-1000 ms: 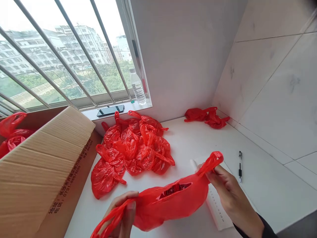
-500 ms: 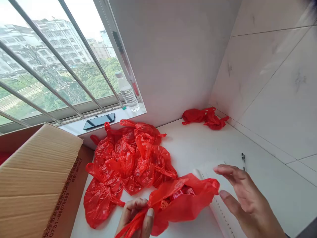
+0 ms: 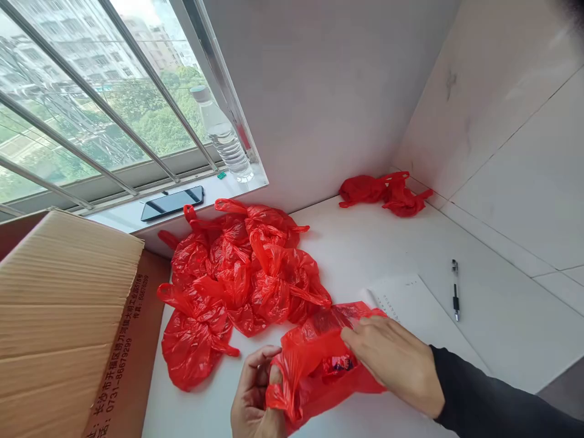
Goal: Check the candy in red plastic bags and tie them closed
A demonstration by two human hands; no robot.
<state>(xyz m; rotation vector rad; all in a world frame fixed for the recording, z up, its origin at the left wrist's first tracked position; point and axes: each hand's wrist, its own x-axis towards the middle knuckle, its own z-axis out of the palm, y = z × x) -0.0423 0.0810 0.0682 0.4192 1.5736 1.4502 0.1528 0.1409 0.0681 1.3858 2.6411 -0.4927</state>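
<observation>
A thin red plastic bag (image 3: 314, 389) is held low above the white table, its mouth gaping upward. Inside it lies a small wrapped item (image 3: 338, 364) with a dark and pinkish wrapper, partly hidden by the film. My left hand (image 3: 255, 392) is closed on the bag's left side, thumb in front, the plastic bunched in its grip. At the opposite rim, my right hand (image 3: 396, 359) bends its fingers over the film and grips it; the fingertips are partly hidden. Behind the bag sits a heap of knotted red plastic bags (image 3: 274, 292), filled and with loop handles up.
A cardboard box (image 3: 68, 292) stands at the left. On the windowsill are a phone (image 3: 172, 203) and a water bottle (image 3: 225, 143). Printed paper (image 3: 410, 298) lies behind my right hand, with a pen (image 3: 455, 292) beyond it. More red bags (image 3: 383, 191) lie in the back corner.
My right hand has moved left from beside the bag onto its rim. My left hand has shifted from the gathered handles to the bag's side. The camera view has tilted slightly downward.
</observation>
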